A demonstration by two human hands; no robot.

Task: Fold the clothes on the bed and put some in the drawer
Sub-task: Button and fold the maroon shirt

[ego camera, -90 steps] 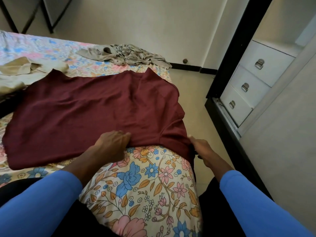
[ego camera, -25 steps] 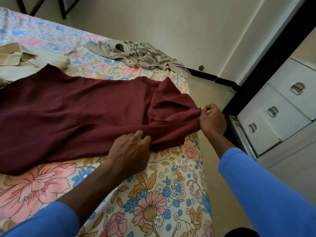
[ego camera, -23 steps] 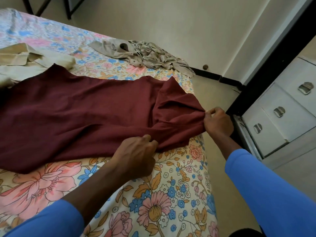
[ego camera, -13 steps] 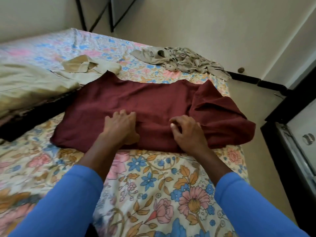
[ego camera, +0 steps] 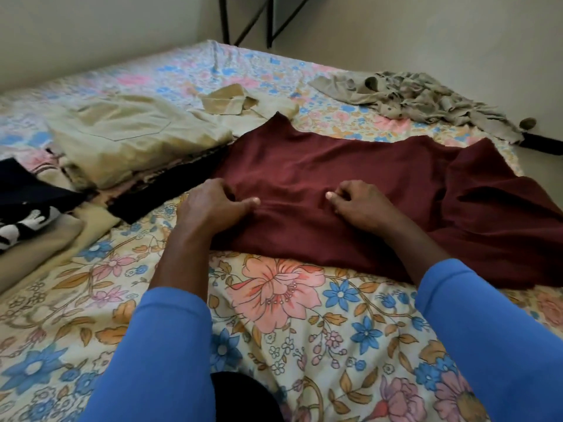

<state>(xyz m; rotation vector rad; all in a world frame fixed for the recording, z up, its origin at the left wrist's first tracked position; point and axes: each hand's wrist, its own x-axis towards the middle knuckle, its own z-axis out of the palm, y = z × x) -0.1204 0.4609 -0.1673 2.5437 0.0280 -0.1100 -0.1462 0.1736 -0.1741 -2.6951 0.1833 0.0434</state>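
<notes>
Pinches the maroon top (ego camera: 350,166) with both hands near its middle, close to the near hem. Left hand (ego camera: 213,205): fingers curled, thumb pressed in, clamped on a fold of the fabric. Right hand (ego camera: 362,205): fingers bent together, tips nipping the same cloth, low ridge bunched between the two hands. Top spread on the floral bedsheet (ego camera: 274,300), right side rumpled and doubled over toward the bed edge. Crowded on the left: folded beige garment (ego camera: 137,138) with a stitched pocket, touching the top's far-left corner; beige collar piece (ego camera: 234,102) just behind; dark strip of cloth (ego camera: 158,190) just beside the left hand; black garment (ego camera: 27,187) and black-and-white piece (ego camera: 24,226) farther left. Well apart at far right: crumpled grey patterned garment (ego camera: 411,95). Black metal frame (ego camera: 249,22) against the wall behind the bed. Blue sleeves (ego camera: 158,354) low in view.
</notes>
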